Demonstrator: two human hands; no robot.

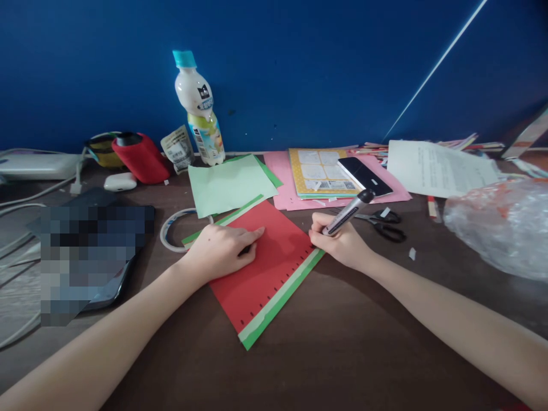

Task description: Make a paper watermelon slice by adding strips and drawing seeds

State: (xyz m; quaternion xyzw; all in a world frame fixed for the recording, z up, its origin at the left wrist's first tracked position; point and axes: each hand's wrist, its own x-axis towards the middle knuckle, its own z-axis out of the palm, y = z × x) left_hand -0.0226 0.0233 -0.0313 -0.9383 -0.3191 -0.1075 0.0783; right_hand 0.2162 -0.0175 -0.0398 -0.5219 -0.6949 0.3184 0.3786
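A red paper sheet [265, 274] edged with pale green and green strips lies tilted on the brown desk [342, 354]. A row of short black marks runs along its right edge. My left hand [222, 248] rests flat on the sheet's upper left part, fingers stretched out and pressing it down. My right hand [340, 242] is closed around a black and silver marker [349, 213], its tip at the sheet's right edge near the marks.
Black scissors [385, 224] lie just right of my right hand. A tape roll [173, 228], light green paper [229, 182], pink paper with a booklet [319, 171] and a phone [363, 176] sit behind. A bottle [199, 108] stands by the blue wall. A plastic bag [500, 225] lies at right.
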